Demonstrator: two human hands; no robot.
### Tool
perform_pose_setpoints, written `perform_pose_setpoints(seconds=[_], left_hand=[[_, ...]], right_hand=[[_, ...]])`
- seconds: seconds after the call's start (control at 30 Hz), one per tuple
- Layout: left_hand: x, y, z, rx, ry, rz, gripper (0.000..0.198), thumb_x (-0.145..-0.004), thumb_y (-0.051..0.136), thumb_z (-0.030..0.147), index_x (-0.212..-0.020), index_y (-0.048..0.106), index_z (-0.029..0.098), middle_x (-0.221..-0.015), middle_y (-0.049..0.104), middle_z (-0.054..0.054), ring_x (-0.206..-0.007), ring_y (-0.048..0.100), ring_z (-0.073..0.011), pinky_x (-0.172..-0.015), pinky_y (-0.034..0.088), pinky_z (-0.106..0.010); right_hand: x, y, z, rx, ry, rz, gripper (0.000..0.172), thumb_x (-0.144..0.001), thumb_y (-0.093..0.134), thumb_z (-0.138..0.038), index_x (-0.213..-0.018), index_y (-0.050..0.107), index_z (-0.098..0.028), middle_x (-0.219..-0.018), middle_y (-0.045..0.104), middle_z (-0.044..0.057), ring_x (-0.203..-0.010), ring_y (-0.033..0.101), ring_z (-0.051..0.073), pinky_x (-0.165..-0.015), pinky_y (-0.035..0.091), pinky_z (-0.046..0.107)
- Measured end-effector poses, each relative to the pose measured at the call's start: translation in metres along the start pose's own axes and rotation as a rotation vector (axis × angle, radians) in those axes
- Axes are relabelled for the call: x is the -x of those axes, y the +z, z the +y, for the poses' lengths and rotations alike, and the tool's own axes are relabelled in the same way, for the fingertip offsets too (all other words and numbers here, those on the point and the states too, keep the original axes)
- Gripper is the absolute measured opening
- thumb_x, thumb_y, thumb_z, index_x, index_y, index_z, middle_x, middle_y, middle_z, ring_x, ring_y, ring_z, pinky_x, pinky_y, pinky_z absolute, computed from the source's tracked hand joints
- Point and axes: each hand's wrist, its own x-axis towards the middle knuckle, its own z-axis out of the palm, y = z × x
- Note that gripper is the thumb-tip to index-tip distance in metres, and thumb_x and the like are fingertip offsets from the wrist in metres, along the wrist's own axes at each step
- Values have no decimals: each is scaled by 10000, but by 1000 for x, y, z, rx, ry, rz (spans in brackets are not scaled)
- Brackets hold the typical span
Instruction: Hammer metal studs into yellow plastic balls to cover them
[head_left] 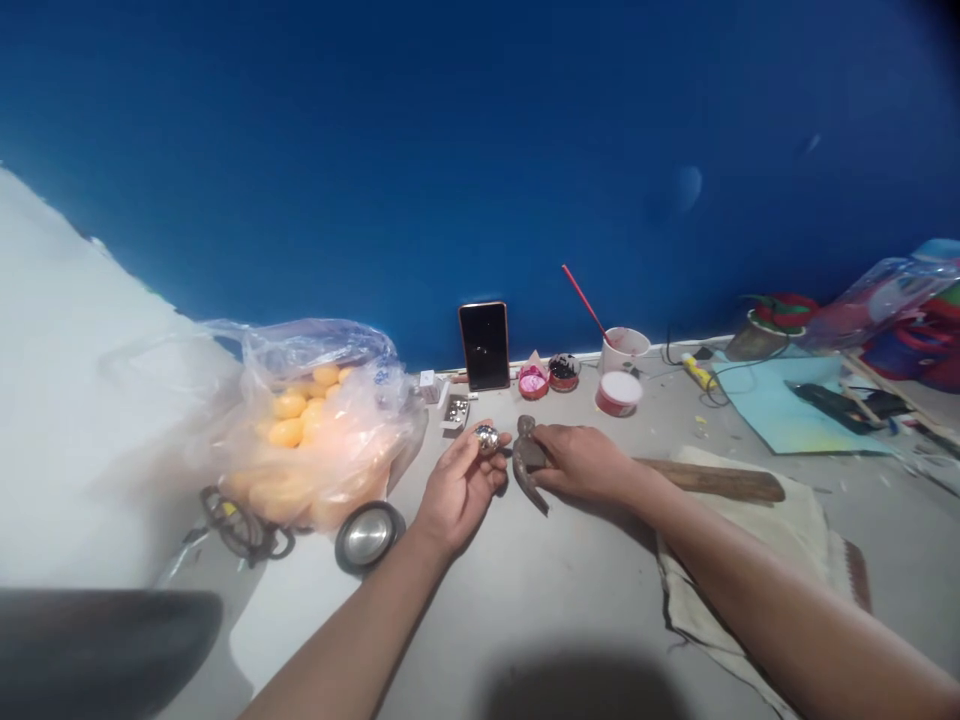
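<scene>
My left hand (463, 492), palm up, holds a small shiny silver round piece (486, 438) between thumb and fingers; its exact kind is too small to tell. Just to the right, my right hand (581, 460) is closed around a claw hammer (529, 455) close to its metal head. The hammer's wooden handle (720, 480) runs out to the right behind my forearm, over a folded cream cloth (780, 530). The hammer head and the silver piece are a short gap apart. Beyond my left hand lies a small open box (454, 412) with shiny bits in it.
A clear plastic bag of orange-yellow egg-shaped pieces (300, 415) stands left, with a round metal-centred dish (369, 535) before it. A phone (484, 345) leans on the blue wall. Small red tubs (534, 383), a white cup (625, 348) and a light-blue sheet (765, 410) line the back.
</scene>
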Motion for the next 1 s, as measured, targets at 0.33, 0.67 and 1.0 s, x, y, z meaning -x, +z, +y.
perform_pose_setpoints(seconds=[0.33,0.67,1.0], left_hand=[[0,0,0,-32,27,43,388,-889,696,132,-1275,661,127,-1142,747,-180,-786,713,-169,-684,574,-266],[0,-2,-2,-110,57,1,488,-664,889,114,-1118,710,147,-1009,740,-61,-812,727,-170,-663,548,-227],[3,1,-2,-171,79,-44,531,-641,894,144,-1115,658,181,-1001,731,-44,-774,709,-146,-675,534,-238]], right_hand=[[-2,1,2,-9,-14,-7,326,-909,608,-450,-1109,603,-194,-1057,757,104,-874,706,264,-648,339,309],[0,2,2,-3,-9,13,330,-917,595,-446,-1122,603,-188,-1053,758,107,-846,704,264,-631,317,315],[0,0,2,9,0,-19,372,-921,597,-473,-1158,608,-187,-1064,756,107,-857,703,263,-646,341,308]])
